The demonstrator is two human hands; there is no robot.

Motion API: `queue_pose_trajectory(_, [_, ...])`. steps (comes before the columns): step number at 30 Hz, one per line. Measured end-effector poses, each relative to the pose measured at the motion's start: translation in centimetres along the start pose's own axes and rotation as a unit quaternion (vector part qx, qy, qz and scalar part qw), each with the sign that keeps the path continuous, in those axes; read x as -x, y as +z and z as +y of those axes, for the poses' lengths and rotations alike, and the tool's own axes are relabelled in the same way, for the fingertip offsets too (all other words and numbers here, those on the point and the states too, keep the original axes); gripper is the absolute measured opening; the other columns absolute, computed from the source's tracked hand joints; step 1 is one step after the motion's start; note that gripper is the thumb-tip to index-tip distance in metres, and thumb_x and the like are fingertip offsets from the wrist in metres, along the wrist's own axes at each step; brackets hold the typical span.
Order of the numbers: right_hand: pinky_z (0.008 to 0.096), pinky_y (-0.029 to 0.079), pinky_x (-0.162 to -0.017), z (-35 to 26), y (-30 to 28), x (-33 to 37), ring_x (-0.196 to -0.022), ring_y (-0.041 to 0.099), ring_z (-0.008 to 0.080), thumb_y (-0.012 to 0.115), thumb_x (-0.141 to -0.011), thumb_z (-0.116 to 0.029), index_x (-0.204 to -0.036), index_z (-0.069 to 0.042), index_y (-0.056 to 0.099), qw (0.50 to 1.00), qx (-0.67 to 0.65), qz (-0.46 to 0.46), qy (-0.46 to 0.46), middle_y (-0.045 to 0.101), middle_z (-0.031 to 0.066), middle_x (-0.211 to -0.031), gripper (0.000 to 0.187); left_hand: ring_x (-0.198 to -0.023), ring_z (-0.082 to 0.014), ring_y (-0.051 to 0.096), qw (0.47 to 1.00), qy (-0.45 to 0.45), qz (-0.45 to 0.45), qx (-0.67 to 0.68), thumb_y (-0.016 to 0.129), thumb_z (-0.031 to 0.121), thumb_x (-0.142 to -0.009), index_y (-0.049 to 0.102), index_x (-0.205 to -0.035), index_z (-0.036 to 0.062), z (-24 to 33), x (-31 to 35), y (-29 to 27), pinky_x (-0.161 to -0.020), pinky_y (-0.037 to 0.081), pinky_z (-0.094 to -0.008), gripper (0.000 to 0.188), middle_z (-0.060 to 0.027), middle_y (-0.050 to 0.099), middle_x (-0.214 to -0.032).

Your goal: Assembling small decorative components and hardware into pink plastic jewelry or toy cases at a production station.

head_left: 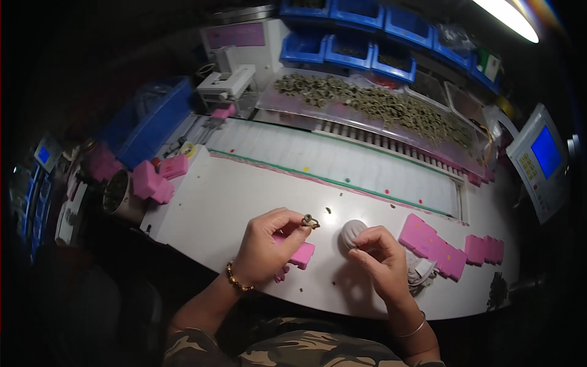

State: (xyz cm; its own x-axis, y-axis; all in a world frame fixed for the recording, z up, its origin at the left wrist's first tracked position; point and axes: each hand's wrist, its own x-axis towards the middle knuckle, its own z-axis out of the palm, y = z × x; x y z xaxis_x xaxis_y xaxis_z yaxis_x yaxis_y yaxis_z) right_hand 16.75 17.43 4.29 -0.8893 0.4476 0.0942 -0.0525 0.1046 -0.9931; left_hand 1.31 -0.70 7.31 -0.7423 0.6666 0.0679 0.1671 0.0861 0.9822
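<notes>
A part (308, 219) is being pinched by the left hand (264, 240) — jutting past its fingertips (301, 233); for the right hand (382, 255), grip cannot be told.

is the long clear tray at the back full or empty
Not empty: the clear tray holds a long heap of small greenish-grey parts, though a bare strip shows along its front edge.

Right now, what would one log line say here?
left hand: holds small ring-shaped piece | right hand: by round pale object
</notes>
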Motion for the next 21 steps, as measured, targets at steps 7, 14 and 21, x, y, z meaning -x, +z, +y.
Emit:
queue_pose_trajectory(7, [0.0382,0.049,-0.08,-2.1,-2.3,0.1,-0.095,0.058,0.0306,0.075,-0.071,0.001,-0.102,-0.002,0.066,0.909,0.374,0.049,-0.177,0.06,0.0137,-0.105,0.032,-0.066,-0.0045,0.058,0.931,0.05,0.281,-0.228,0.063,0.003,-0.09,0.062,-0.085,-0.005,2.7,1.9,-17.7,-0.057,0.045,-0.023,0.009,-0.0037,0.063,-0.072])
queue_pose_trajectory(14, [0.0398,0.046,-0.083,-1.6,-4.8,0.6,-0.097,0.058,0.0321,0.078,-0.069,-0.004,-0.105,-0.003,0.066,0.896,0.418,-0.006,-0.148,0.061,0.0138,-0.109,0.039,-0.055,-0.0129,0.062,0.82,-0.257,0.254,-0.444,0.069,0.014,-0.08,0.069,-0.076,-0.0014,5.2,4.5,-32.4,-0.052,0.046,-0.0262,0.016,-0.005,0.062,-0.06])
queue_pose_trajectory(21, [0.0427,0.049,-0.089,-2.2,-3.4,0.4,-0.107,0.058,0.0354,0.078,-0.068,-0.004,-0.13,-0.009,0.056,0.872,0.457,-0.125,-0.119,0.058,0.0152,-0.123,0.066,-0.053,-0.0108,0.054,0.906,0.063,0.402,0.118,0.067,0.039,-0.091,0.068,-0.096,0.0024,5.3,2.4,-30.1,-0.039,0.038,-0.024,0.037,-0.0032,0.061,-0.075])
